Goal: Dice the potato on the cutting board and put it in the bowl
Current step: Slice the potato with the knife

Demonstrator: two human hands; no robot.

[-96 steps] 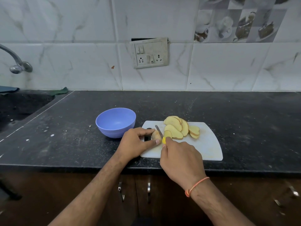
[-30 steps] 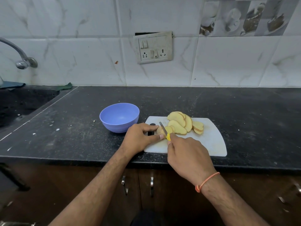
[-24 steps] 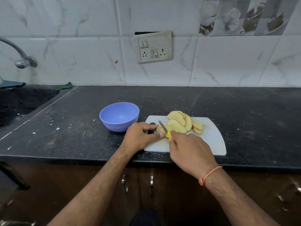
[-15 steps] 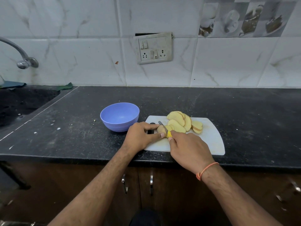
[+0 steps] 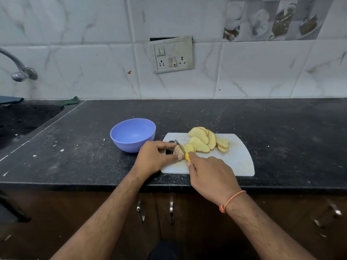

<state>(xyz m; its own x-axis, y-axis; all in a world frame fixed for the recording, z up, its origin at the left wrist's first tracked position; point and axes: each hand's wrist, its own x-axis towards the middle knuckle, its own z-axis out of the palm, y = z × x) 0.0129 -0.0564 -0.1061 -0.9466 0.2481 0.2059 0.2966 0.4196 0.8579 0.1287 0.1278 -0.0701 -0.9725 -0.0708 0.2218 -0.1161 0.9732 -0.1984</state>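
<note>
A white cutting board [image 5: 236, 160] lies at the counter's front edge. Several potato slices [image 5: 203, 140] fan across its far side. My left hand [image 5: 155, 159] pinches the remaining potato end [image 5: 178, 150] between thumb and fingers at the board's left end. My right hand [image 5: 210, 175] grips a small knife with a yellow handle [image 5: 187, 156]. Its blade [image 5: 179, 144] is sunk into the potato end, just right of my left fingertips. A blue bowl [image 5: 133, 134] stands left of the board, with nothing in it.
The black counter [image 5: 281, 132] stretches right of the board. A sink [image 5: 20, 119] and tap [image 5: 18, 70] are at the far left. A switch socket plate [image 5: 171, 54] hangs on the tiled wall behind. Cabinet handles [image 5: 139, 211] show below the counter edge.
The knife has kept cutting slices off the potato end, which is smaller than 3.2 s ago. Both hands stay in place; the view shifted slightly.
</note>
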